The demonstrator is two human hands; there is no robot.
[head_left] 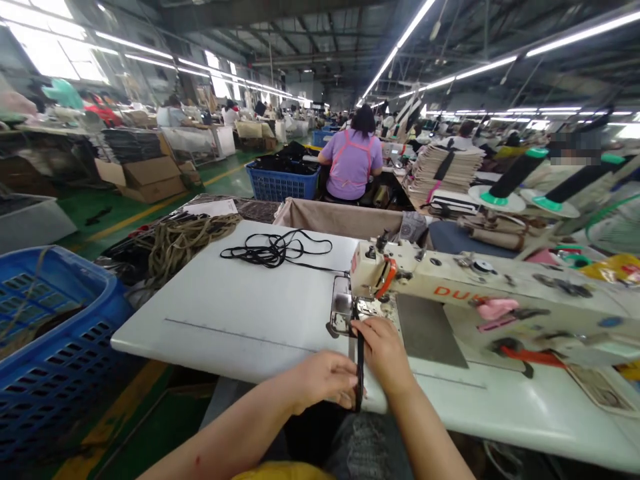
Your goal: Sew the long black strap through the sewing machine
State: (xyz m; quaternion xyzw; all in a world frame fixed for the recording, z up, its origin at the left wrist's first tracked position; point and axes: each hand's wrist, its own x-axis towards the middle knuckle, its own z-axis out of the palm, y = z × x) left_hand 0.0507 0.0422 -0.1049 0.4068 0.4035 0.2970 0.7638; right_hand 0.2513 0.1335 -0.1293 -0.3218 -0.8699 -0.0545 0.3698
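A narrow black strap (360,367) runs from the needle area of a white sewing machine (425,273) down over the table's front edge. My right hand (383,347) is closed on the strap close to the presser foot, its fingertips pressing there. Lower down, at the table edge, my left hand (327,381) has its fingers curled round the same strap. Behind the needle, a loose tangle of black cord (280,250) lies on the white tabletop (225,313). The strap's lower end is hidden past the edge.
At left stands a blue plastic basket (60,320). Olive straps (185,247) are heaped at the table's left edge. A fabric-lined bin (340,217) sits behind the table. Ahead, a person in a purple top (353,163) sits beside another blue basket (283,181). Black thread cones (515,177) stand at right.
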